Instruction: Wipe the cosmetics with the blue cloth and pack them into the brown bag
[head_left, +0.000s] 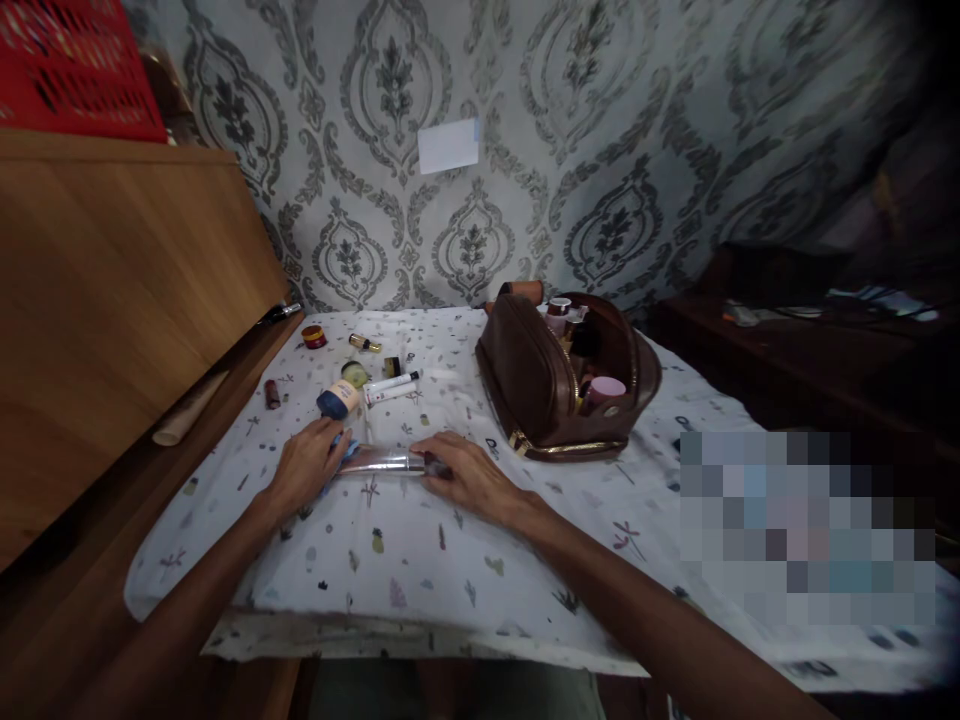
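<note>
A shiny silver tube with a dark cap (382, 460) lies sideways between my two hands, low over the printed cloth. My right hand (461, 470) grips its capped right end. At the left end my left hand (304, 465) is closed on a bit of blue cloth (345, 448), pressed to the tube. Just beyond my left hand stand a dark blue and cream bottle (338, 399), a white tube (391, 387) and a small green-lidded jar (353, 374). An open brown toiletry bag (525, 360) holding several cosmetics sits to the right.
A red-and-gold jar (314, 337), a gold vial (364, 343) and a small brown bottle (271, 394) lie at the back left. A wooden cabinet (127, 300) with a red basket (82, 70) bounds the left. Patterned wallpaper rises behind the table; a blurred patch covers the right.
</note>
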